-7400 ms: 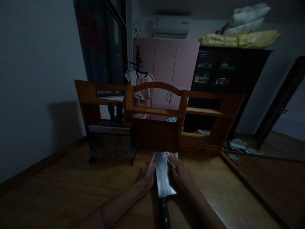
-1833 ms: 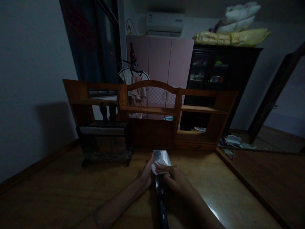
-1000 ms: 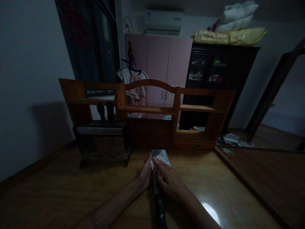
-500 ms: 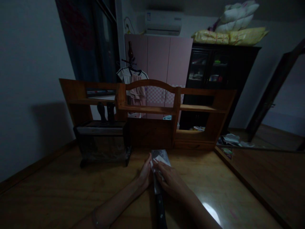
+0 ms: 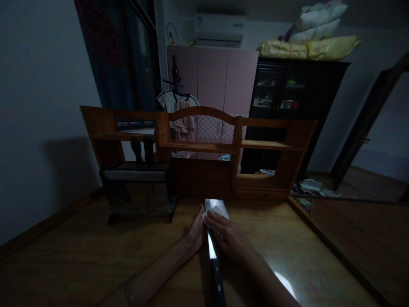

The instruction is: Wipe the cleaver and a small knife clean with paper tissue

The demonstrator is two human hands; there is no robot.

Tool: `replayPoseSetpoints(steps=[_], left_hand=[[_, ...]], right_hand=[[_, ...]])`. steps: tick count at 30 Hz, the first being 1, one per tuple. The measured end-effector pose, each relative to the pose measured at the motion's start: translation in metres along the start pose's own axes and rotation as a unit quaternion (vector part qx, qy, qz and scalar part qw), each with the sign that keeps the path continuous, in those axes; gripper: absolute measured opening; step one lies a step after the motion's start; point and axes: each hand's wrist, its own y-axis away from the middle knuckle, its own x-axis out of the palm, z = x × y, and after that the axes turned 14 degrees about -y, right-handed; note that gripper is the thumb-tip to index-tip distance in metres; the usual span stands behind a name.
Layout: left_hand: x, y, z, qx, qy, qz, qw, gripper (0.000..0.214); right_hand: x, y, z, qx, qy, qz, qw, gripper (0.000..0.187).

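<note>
A broad cleaver [image 5: 211,251] with a dark handle lies on the wooden table [image 5: 79,256], blade pointing away from me. My left hand [image 5: 195,232] rests flat against the blade's left side, fingers stretched out. My right hand [image 5: 227,236] lies on top of the blade and presses a small white tissue [image 5: 217,212] against the steel near its far end.
A knife block [image 5: 139,187] with two dark handles stands at the back left. Behind it runs a wooden shelf unit [image 5: 204,149]. The table's right edge [image 5: 319,238] drops to the floor. Pink and dark wardrobes stand further back.
My right hand has been rubbing the tissue back and forth along the blade. Since half a second ago the blade catches more light along its left part; the left hand has stayed put.
</note>
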Motion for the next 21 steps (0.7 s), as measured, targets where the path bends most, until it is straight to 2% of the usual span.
replayPoseSetpoints(steps=[10,18,21], left_hand=[[0.002,0.004,-0.003,-0.036,0.006,0.019,0.999,0.062],[0.004,0.006,-0.009,-0.020,-0.008,-0.003,1.000,0.059],[0.004,0.004,-0.009,-0.028,-0.003,-0.014,1.000,0.049]], right_hand=[[-0.006,0.000,0.006,0.013,-0.046,0.014,0.999,0.044],[-0.010,-0.001,0.007,0.029,-0.155,-0.025,0.987,0.035],[-0.008,-0.001,0.002,0.035,-0.178,-0.036,0.983,0.033]])
